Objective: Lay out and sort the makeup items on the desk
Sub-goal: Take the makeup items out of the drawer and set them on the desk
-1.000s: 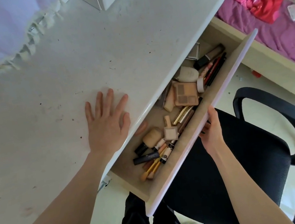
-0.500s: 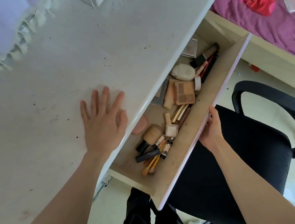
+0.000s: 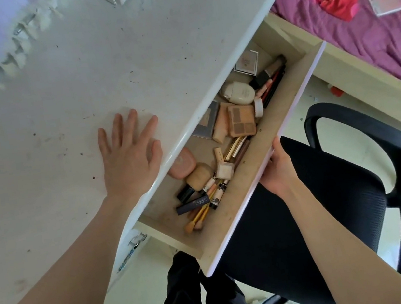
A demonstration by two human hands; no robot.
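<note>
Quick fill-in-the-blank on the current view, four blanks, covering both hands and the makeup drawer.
1. The left hand lies flat on the white ____ top.
2. The right hand grips the front panel of the open wooden ____.
3. The tan eyeshadow palette lies ____ the drawer, not on the desk.
4. Behind the right hand stands a black mesh ____.

Missing words: desk; drawer; inside; chair
</note>
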